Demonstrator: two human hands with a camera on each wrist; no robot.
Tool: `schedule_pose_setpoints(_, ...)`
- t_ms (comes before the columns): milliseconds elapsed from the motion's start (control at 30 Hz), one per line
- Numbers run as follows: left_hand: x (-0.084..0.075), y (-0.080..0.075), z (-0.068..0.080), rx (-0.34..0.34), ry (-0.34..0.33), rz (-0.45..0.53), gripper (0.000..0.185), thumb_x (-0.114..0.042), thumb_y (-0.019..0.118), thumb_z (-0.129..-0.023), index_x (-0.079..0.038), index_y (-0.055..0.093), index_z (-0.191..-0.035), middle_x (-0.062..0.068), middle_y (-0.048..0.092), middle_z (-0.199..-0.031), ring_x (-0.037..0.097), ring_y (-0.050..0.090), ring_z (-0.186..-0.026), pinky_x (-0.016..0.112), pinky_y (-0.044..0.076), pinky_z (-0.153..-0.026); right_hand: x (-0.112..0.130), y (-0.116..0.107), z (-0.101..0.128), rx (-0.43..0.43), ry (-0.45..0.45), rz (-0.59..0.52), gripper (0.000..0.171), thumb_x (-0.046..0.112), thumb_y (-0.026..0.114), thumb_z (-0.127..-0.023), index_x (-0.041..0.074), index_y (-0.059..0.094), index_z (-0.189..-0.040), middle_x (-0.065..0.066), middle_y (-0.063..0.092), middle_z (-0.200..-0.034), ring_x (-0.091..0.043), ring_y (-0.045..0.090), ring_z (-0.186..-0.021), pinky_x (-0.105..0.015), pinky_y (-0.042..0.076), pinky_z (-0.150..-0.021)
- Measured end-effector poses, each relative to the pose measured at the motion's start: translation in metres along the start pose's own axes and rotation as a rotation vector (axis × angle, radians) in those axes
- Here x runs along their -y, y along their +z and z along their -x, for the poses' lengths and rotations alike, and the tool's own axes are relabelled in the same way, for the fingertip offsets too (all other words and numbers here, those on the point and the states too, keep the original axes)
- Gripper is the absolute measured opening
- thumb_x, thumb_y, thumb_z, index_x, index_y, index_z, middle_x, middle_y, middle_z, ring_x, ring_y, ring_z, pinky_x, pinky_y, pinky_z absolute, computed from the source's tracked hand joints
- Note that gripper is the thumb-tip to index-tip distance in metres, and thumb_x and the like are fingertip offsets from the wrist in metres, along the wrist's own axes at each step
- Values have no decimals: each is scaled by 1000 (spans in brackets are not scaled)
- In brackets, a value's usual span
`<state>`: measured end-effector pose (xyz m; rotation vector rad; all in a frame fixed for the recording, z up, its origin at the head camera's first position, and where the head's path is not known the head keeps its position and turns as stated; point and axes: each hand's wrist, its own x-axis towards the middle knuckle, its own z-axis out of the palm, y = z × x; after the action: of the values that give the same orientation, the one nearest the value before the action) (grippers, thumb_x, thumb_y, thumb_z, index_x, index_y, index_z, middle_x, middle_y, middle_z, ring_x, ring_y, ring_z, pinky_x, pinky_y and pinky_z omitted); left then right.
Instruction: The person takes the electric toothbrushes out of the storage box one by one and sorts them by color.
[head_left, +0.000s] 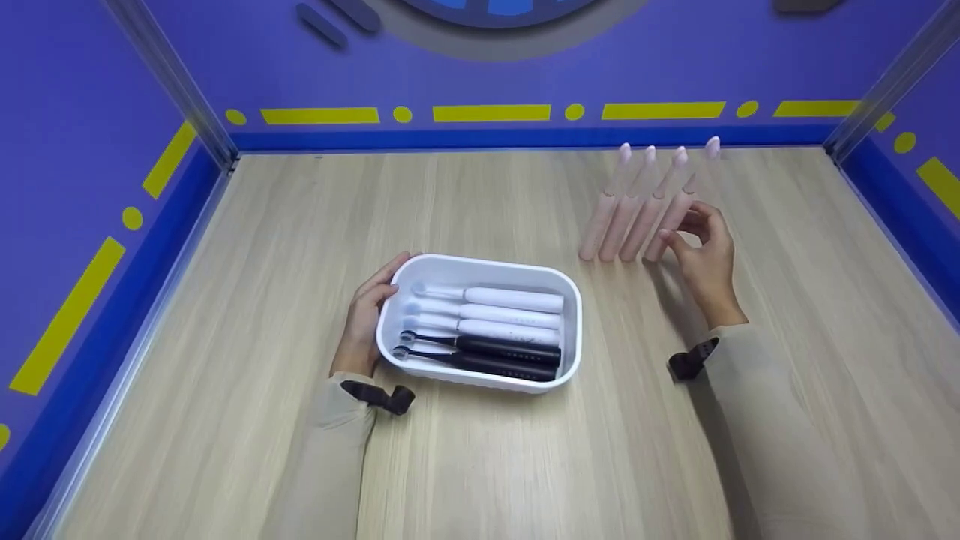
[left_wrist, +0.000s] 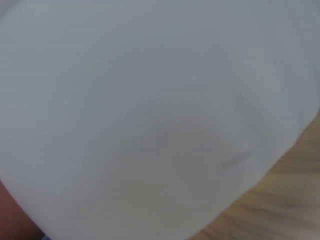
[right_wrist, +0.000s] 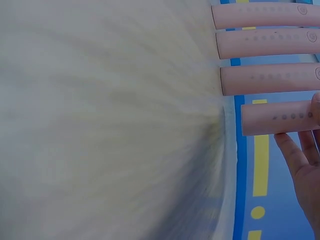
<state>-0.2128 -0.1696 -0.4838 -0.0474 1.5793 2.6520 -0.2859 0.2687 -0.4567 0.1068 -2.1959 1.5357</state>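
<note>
the right hand (head_left: pixel 705 251) pinches a pink brush (head_left: pixel 670 217) between thumb and curled fingers; the left hand (head_left: pixel 367 315) grips the tub (head_left: pixel 572 330) by its left end, thumb at the rim. three more pink brushes (head_left: pixel 618 229) stand in a row just left of the held one, toward the worktop's (head_left: pixel 465 465) far right corner. in the tub lie three white brushes (head_left: pixel 510 315) and two black ones (head_left: pixel 506 349). both forearms reach in from the near side.

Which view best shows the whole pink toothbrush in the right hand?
The head view: it takes in the pink toothbrush from base to tip, pinched by the right hand. The right wrist view shows only its lower part, though closer, with dots visible; the left wrist view shows none of it.
</note>
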Motion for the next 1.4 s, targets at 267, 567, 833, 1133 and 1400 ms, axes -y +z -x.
schedule_pose_setpoints(267, 1, -1, -1, -7, 14, -19, 55, 4, 28, -89, 5, 38, -144, 18, 38, -151, 20, 31, -143, 33, 18, -120, -3, 2, -2, -9, 12, -11, 44, 0, 69, -83, -2, 52, -123, 9, 56, -103, -4, 57, -94, -21, 47, -90)
schedule_pose_setpoints(567, 1, -2, -1, 8, 13, -29, 55, 3, 27, -90, 6, 35, -145, 15, 33, -155, 20, 29, -144, 34, 18, -121, -5, 4, -2, 2, -19, -12, 45, -2, 68, -83, -5, 50, -123, 12, 54, -103, -3, 56, -96, -32, 46, -95)
schedule_pose_setpoints(833, 1, -2, -1, 0, 7, -27, 55, 3, 28, -90, 6, 35, -145, 14, 33, -155, 20, 28, -145, 34, 18, -121, 2, 4, -1, 6, -15, -10, 45, -6, 68, -82, -11, 47, -122, 7, 53, -103, -4, 55, -95, -25, 46, -93)
schedule_pose_setpoints(1133, 0, -1, -1, -2, 6, -17, 55, 3, 29, -90, 5, 36, -144, 14, 35, -154, 20, 29, -144, 35, 18, -121, 32, 5, 8, 25, -8, 13, 44, -10, 64, -83, -16, 45, -122, -3, 53, -105, -9, 55, -97, -28, 46, -94)
schedule_pose_setpoints(1400, 1, -1, -1, -1, 12, -23, 55, 3, 29, -90, 5, 37, -144, 16, 35, -153, 20, 29, -144, 33, 18, -121, 28, 5, 8, 30, -10, 24, 44, -10, 64, -83, -15, 45, -122, -4, 54, -107, -7, 54, -96, -27, 46, -94)
